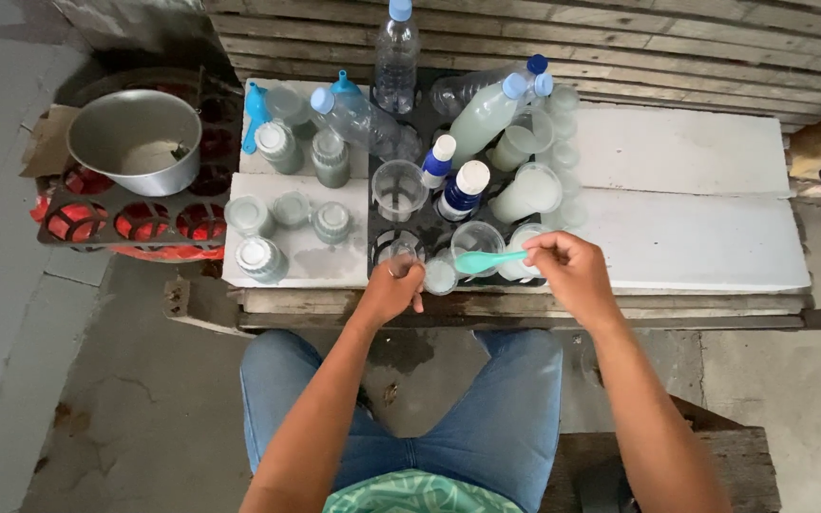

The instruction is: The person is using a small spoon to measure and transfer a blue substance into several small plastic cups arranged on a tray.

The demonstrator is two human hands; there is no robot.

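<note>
Both forearms reach forward from the lap, elbows tucked near the jeans (486, 408). The left hand (391, 290) is curled, knuckles up, fingers closed round a small clear cup (403, 255) at the near edge of the black crate (382, 228). The right hand (570, 271), wrist bent inward, pinches the handle of a teal spoon (486, 259) (bowl pointing left), which lies level over a clear glass (476, 237) just beside the cup.
</note>
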